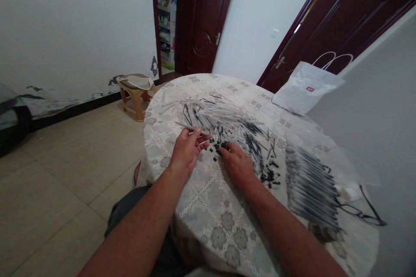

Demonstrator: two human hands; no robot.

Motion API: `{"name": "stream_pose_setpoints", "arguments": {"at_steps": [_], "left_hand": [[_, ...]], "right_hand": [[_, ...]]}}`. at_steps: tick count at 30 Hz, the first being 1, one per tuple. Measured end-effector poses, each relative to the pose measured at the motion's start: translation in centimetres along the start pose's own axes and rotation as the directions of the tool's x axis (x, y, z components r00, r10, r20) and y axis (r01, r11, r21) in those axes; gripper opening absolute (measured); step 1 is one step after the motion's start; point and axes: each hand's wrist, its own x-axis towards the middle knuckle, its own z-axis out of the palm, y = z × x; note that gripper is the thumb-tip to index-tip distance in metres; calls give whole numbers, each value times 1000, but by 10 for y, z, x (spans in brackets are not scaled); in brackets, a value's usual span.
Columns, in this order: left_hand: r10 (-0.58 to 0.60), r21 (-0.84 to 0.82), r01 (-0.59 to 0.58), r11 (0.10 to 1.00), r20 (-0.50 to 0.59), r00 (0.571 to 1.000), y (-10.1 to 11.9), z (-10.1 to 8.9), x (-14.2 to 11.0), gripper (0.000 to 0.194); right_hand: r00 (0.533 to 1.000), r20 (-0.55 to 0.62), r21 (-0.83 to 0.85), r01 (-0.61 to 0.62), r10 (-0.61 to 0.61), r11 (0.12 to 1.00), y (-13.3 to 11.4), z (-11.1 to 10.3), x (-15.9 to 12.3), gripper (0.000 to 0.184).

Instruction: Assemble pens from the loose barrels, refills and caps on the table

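Between the thumb and fingers of my left hand [186, 150] is a slim whitish pen barrel [182, 125], its free end pointing left. My right hand [238, 163] has its fingertips pinched together at a cluster of small black pieces [222, 144] on the cloth. What those fingertips hold, if anything, is too small to make out. Just beyond both hands spreads a loose heap of whitish pen barrels [217, 114]. Thin black refills [254, 149] lie to the right of the heap, and black caps [269, 175] are scattered beside my right forearm.
A round table carries a patterned tablecloth [198, 199]. At the right lie a row of dark-tipped pens [312, 186] and eyeglasses [360, 212]. A white paper bag [307, 88] stands at the back right edge. A plastic stool [136, 95] is beyond the table's left side.
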Motion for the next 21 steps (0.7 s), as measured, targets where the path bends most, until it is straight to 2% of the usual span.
{"name": "stream_pose_setpoints", "arguments": {"at_steps": [3, 7, 12, 18, 21], "left_hand": [[-10, 25, 10, 1000, 1, 1000, 0, -1, -1, 36], [-20, 44, 20, 999, -11, 1000, 1, -3, -1, 36], [-28, 55, 28, 998, -15, 1000, 3, -4, -1, 36], [-34, 74, 33, 997, 0, 999, 2, -5, -2, 32], [-35, 79, 35, 996, -5, 999, 2, -4, -2, 30]], "right_hand": [[1000, -2, -7, -14, 14, 1000, 0, 0, -1, 27], [998, -26, 21, -53, 53, 998, -2, -2, -4, 28], [1000, -2, 46, 12, -12, 999, -11, -5, -7, 28], [1000, -8, 53, 0, 0, 999, -13, -4, -8, 31], [998, -20, 75, 67, -66, 995, -13, -6, -10, 36]]}}
